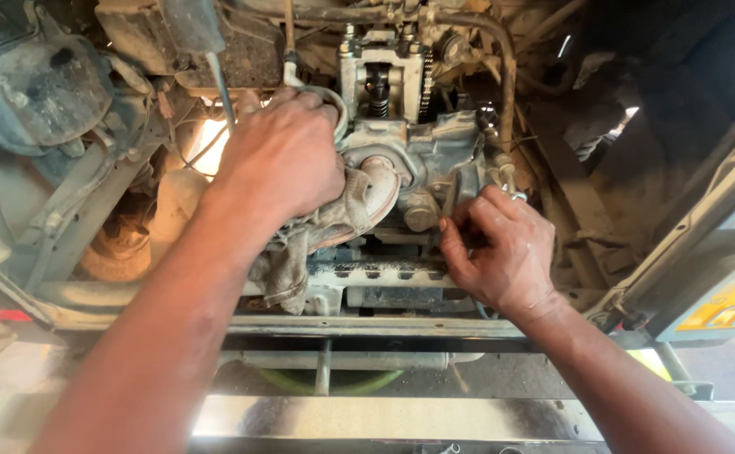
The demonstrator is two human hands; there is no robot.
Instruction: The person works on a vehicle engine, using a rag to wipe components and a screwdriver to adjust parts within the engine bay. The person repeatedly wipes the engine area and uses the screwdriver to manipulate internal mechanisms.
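Rag (317,244) half hidden under left hand (279,155).

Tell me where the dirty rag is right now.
In the head view, the rag sits left of centre, pressed under the left hand against the engine, hanging toward the frame rail.

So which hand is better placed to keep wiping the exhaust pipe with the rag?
Left, probably. The left hand already presses the grey rag against the curved exhaust pipe. The right hand is off to the side, fingers pinched at a small part on the engine.
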